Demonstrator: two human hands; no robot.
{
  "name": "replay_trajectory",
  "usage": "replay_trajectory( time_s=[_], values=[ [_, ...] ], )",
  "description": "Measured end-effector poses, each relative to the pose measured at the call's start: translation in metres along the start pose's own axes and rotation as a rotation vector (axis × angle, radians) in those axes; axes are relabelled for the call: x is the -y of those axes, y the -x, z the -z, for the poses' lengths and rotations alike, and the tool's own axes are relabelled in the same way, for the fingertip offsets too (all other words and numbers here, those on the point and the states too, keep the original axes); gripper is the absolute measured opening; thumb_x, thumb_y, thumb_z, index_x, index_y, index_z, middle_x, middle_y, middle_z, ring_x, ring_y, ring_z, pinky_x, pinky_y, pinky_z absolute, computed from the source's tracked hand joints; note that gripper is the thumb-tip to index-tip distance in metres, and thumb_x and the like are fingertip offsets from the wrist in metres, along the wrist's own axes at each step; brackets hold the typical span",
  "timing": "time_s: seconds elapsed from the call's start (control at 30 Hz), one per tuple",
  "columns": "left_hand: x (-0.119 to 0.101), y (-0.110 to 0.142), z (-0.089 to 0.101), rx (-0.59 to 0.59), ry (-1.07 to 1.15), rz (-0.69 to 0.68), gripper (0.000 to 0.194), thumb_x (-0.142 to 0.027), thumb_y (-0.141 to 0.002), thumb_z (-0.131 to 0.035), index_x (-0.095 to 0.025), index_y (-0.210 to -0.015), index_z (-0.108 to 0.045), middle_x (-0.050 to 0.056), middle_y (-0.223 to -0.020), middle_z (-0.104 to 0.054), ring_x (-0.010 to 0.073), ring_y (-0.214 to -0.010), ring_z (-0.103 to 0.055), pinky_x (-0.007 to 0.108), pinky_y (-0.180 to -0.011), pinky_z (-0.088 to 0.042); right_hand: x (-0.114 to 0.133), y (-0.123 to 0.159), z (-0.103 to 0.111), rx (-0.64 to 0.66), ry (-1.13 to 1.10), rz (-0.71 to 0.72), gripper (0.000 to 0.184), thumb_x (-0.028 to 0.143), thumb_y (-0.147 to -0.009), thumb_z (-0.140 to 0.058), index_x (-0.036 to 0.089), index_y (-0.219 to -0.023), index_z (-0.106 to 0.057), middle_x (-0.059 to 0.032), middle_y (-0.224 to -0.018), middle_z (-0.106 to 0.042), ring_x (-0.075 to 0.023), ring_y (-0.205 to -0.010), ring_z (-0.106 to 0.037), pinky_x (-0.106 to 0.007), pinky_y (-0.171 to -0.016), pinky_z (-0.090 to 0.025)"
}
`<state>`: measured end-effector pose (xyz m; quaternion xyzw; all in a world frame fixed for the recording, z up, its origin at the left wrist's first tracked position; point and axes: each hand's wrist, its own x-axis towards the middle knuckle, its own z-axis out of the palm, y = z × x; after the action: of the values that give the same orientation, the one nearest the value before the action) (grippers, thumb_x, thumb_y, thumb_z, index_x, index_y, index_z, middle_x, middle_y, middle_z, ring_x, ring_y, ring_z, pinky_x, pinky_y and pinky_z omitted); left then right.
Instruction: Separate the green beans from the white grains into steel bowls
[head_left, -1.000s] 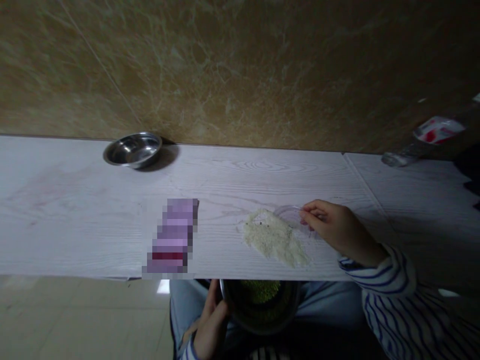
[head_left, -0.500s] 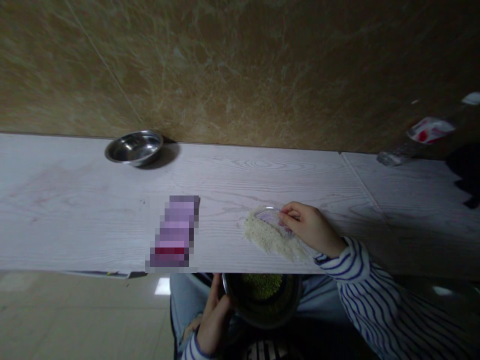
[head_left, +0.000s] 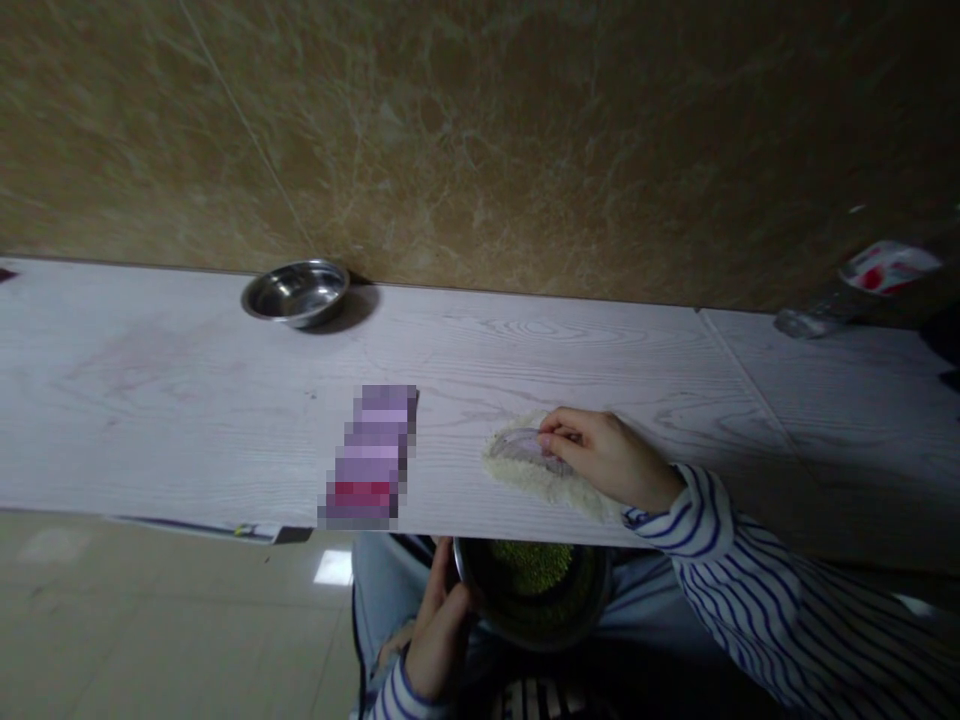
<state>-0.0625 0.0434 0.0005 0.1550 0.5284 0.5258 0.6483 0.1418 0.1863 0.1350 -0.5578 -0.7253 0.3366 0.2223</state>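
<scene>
I observe right hand (head_left: 600,455) pinching clear dish (head_left: 516,445) over white grain heap (head_left: 555,488) | heap left and nearward of it, long axis far-left to near-right; right hand nearer | left hand (head_left: 439,640) gripping dark bowl (head_left: 589,615), green grains (head_left: 532,565) inside, below table (head_left: 450,480) edge | purple item (head_left: 371,450) left, apart | dish hides part of heap

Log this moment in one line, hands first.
left hand: holds dark bowl, green grains inside | right hand: pinches clear piece at pale grains | table: steel bowl, bottle
</scene>
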Motion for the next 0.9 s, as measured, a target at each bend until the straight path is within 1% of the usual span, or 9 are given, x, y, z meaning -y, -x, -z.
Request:
replay_trajectory(
  time_s=[0.07, 0.13, 0.3, 0.37, 0.47, 0.6, 0.73, 0.83, 0.9],
  values=[
    [0.002, 0.000, 0.001, -0.007, -0.026, 0.010, 0.074, -0.032, -0.067, -0.073, -0.020, -0.138, -0.058, 0.011, -0.135, -0.064, 0.0418, -0.139, -0.039, 0.052, -0.110, -0.036, 0.003, 0.004, 0.002, -0.018, 0.008, 0.016, 0.013, 0.025, -0.086, -0.057, 0.021, -0.083, -0.068, -0.0012, -0.073, -0.072, -0.0155, -0.068, -0.067, -0.024, -0.061, -0.048],
    [0.005, 0.000, 0.003, -0.003, -0.028, 0.012, 0.073, -0.034, -0.068, -0.073, -0.021, -0.138, -0.057, 0.011, -0.138, -0.062, 0.0400, -0.140, -0.037, 0.051, -0.112, -0.033, 0.001, 0.008, 0.006, -0.076, 0.006, 0.002, 0.012, 0.027, -0.085, -0.058, 0.020, -0.084, -0.067, -0.0018, -0.073, -0.072, -0.0160, -0.067, -0.067, -0.025, -0.060, -0.049],
    [0.010, 0.002, 0.004, 0.022, 0.104, 0.044, 0.071, -0.031, -0.070, -0.073, -0.027, -0.139, -0.055, 0.008, -0.142, -0.060, 0.0346, -0.142, -0.036, 0.049, -0.116, -0.026, -0.013, 0.028, 0.011, -0.242, -0.088, -0.098, 0.013, 0.033, -0.086, -0.058, 0.021, -0.084, -0.062, -0.0035, -0.071, -0.073, -0.0175, -0.064, -0.069, -0.027, -0.060, -0.052],
    [0.009, 0.003, 0.003, 0.036, 0.112, 0.048, 0.069, -0.028, -0.070, -0.073, -0.027, -0.137, -0.056, 0.007, -0.139, -0.062, 0.0340, -0.140, -0.039, 0.048, -0.115, -0.027, -0.020, 0.042, 0.007, -0.287, -0.112, -0.148, 0.014, 0.036, -0.085, -0.059, 0.022, -0.083, -0.061, -0.0039, -0.072, -0.073, -0.0179, -0.064, -0.069, -0.028, -0.061, -0.054],
    [0.008, 0.003, 0.002, 0.053, 0.107, 0.051, 0.066, -0.026, -0.071, -0.070, -0.028, -0.135, -0.058, 0.005, -0.135, -0.065, 0.0335, -0.138, -0.043, 0.047, -0.113, -0.031, -0.029, 0.065, -0.004, -0.317, -0.103, -0.226, 0.016, 0.038, -0.086, -0.059, 0.022, -0.085, -0.062, -0.0045, -0.073, -0.074, -0.0192, -0.065, -0.070, -0.029, -0.059, -0.054],
    [0.011, 0.002, 0.001, 0.007, 0.073, 0.058, 0.068, -0.026, -0.069, -0.069, -0.028, -0.136, -0.057, 0.006, -0.135, -0.065, 0.0339, -0.138, -0.043, 0.049, -0.115, -0.028, -0.031, 0.089, -0.020, -0.387, -0.104, -0.229, 0.018, 0.039, -0.086, -0.059, 0.022, -0.085, -0.062, -0.0056, -0.072, -0.072, -0.0200, -0.064, -0.070, -0.028, -0.057, -0.053],
    [0.014, 0.002, 0.001, 0.003, 0.084, 0.069, 0.071, -0.027, -0.068, -0.070, -0.028, -0.137, -0.055, 0.008, -0.137, -0.063, 0.0352, -0.139, -0.041, 0.051, -0.116, -0.026, -0.030, 0.097, -0.029, -0.363, -0.108, -0.211, 0.015, 0.037, -0.086, -0.059, 0.022, -0.084, -0.062, -0.0046, -0.071, -0.071, -0.0194, -0.065, -0.070, -0.028, -0.059, -0.054],
    [0.014, 0.002, 0.000, 0.036, 0.094, 0.079, 0.072, -0.025, -0.067, -0.070, -0.028, -0.138, -0.054, 0.008, -0.140, -0.061, 0.0356, -0.140, -0.038, 0.050, -0.115, -0.028, -0.034, 0.095, -0.029, -0.345, -0.092, -0.223, 0.015, 0.037, -0.087, -0.058, 0.022, -0.086, -0.063, -0.0042, -0.072, -0.071, -0.0193, -0.067, -0.070, -0.028, -0.060, -0.054],
    [0.014, 0.001, 0.000, 0.046, 0.051, 0.064, 0.073, -0.027, -0.068, -0.069, -0.028, -0.139, -0.052, 0.009, -0.141, -0.059, 0.0369, -0.140, -0.039, 0.052, -0.113, -0.031, -0.038, 0.092, -0.025, -0.358, -0.073, -0.230, 0.016, 0.038, -0.088, -0.058, 0.022, -0.087, -0.063, -0.0042, -0.073, -0.071, -0.0195, -0.067, -0.070, -0.028, -0.060, -0.054]
  ],
)
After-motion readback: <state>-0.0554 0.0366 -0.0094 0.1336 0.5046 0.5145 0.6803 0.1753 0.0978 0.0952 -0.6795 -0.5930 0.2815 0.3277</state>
